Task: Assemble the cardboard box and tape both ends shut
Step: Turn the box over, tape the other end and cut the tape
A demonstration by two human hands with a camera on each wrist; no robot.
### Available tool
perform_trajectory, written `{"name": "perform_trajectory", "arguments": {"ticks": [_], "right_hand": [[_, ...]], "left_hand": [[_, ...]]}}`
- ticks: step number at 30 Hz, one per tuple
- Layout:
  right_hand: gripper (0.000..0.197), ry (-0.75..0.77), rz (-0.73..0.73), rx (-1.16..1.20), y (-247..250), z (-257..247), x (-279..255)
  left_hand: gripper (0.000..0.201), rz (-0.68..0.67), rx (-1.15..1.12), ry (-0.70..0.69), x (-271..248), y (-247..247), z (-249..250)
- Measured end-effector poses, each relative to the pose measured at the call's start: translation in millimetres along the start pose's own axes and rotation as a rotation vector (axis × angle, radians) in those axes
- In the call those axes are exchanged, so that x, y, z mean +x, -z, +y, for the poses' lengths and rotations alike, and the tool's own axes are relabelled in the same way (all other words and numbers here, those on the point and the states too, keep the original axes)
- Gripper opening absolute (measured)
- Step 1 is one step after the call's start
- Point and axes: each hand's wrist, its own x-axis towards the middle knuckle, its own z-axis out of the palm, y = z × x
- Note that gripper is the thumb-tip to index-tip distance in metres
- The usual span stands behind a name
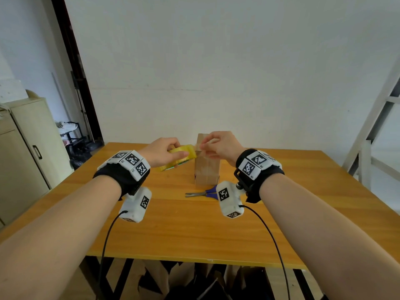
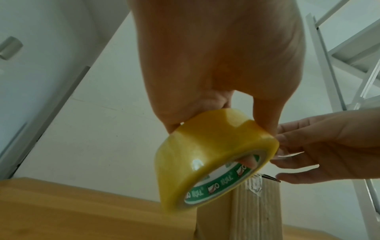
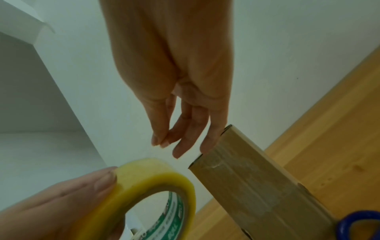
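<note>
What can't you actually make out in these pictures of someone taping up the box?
- Top end of the cardboard box: head view, hidden behind the right hand.
- Free end of the tape roll: clear film, not traceable in any view.
- Scissors: handles hidden behind the right wrist camera.
- Print inside the roll: too blurred to read.

Soft, even daylight, with faint shadows. Straight lines bend strongly at the head view's edges. Both wrist views are dimmer and greenish; the tape roll (image 2: 205,164) below the left hand (image 2: 216,65) shows glare and a blurred lower edge.
</note>
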Motion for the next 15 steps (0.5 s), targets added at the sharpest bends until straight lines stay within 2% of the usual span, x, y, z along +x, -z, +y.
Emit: {"name": "perform_trajectory", "arguments": {"ticks": [4,7,9,12,13,15], "right_hand": [[0.013,-0.074,0.067,0.093,-0.2,0.9,1.1],[0.012,-0.152,0.085,0.186,1.4,6.2,2.5],[0.018,-0.177,0.079,0.212,2.6,8.3,2.4],[0.018,-0.178,0.092,0.257,5.3,7.7,1.7],[0.016,-0.178,0.099,0.242,6.9,7.5,1.9],[0.014,-0.178,0.116,0.195,12.5,9.4,2.3]], "left_hand": [[0.041,-0.024,0.06,0.025,4.6,-0.9,2.8],[0.035,-0.031,0.038,0.046,6.4,-1.2,7.5],[0.031,-0.046,-0.069,0.041,5.3,-0.1,9.5],[0.024,-0.075,-0.354,0.047,6.6,2.9,6.8],[0.025,-0.065,-0.356,0.052,9.0,3.4,5.2],[0.037,-0.033,-0.209,0.071,15.1,3.0,1.2]]}}
